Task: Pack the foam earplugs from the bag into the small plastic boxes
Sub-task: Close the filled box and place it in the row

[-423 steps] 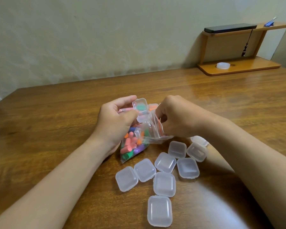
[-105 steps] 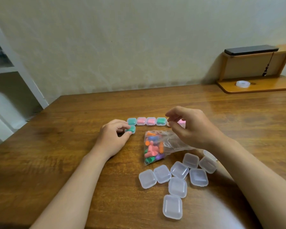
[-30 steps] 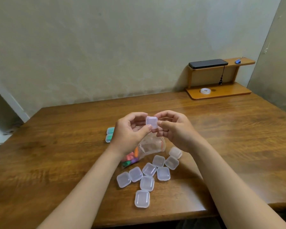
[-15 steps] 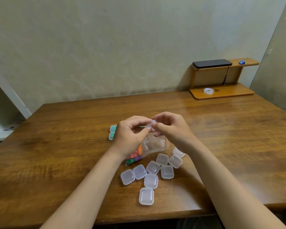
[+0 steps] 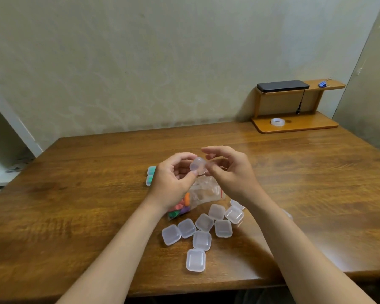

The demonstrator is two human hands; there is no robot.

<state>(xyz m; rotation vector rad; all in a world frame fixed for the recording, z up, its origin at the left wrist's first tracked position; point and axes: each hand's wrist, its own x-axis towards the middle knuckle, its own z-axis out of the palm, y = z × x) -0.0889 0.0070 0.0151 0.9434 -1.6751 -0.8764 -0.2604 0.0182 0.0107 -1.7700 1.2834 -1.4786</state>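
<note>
empty boxes point(image 5: 201, 240) on the table: nine
held box point(image 5: 198, 165): one
filled teal boxes point(image 5: 151, 171) in view: two
bag point(image 5: 203, 191) of earplugs: one
tape roll point(image 5: 277, 122): one

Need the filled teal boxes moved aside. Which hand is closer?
Left. The left hand, gripping a clear box, sits just beside the teal boxes; the right hand is farther off, past that box.

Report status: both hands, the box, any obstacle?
Left hand grips one clear box. Right hand at it, grip unclear. Bag on table beneath hands; nothing blocks.
</note>
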